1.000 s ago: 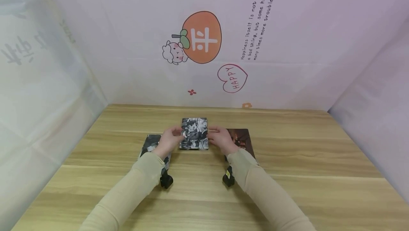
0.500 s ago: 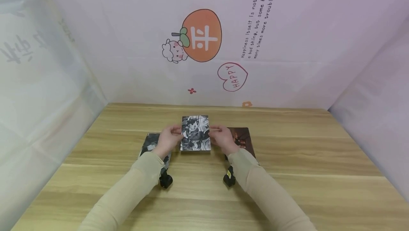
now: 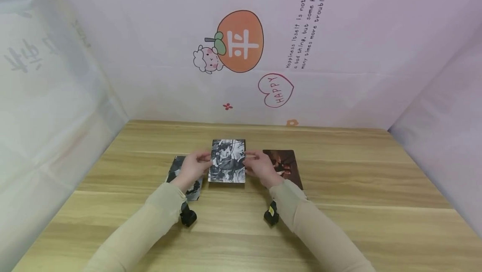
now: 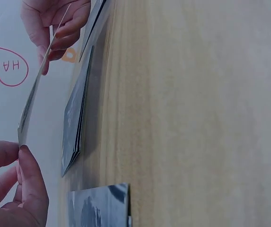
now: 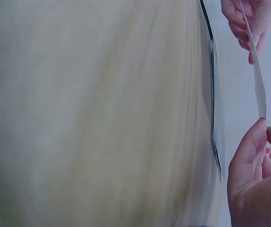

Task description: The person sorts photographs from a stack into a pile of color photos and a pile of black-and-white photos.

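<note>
Between my two hands is a black-and-white photo print [image 3: 227, 161], level with the middle of the table's far part. My left hand [image 3: 193, 169] pinches its left edge between thumb and fingers, and my right hand [image 3: 262, 166] pinches the right edge. Seen from the left wrist, the print [image 4: 30, 106] appears edge-on and slightly bowed, held clear above a stack of prints [image 4: 75, 118] on the table. The head view hides that stack behind the held print. Beside my left hand lies another black-and-white print [image 3: 194, 190], partly covered by the wrist. A dark brown-red print [image 3: 289, 167] lies by my right wrist.
The wood-grained table [image 3: 233, 238] runs back to a white printed cloth wall [image 3: 169, 96]. More cloth walls stand at the left [image 3: 56, 96] and right [image 3: 444, 109]. Small black devices hang beneath the left wrist [image 3: 188, 217] and right wrist [image 3: 271, 217].
The held print has risen off the middle and now looks larger, nearer to me and a little further left. Both hands keep their pinch on its edges; my left wrist has shifted left.
</note>
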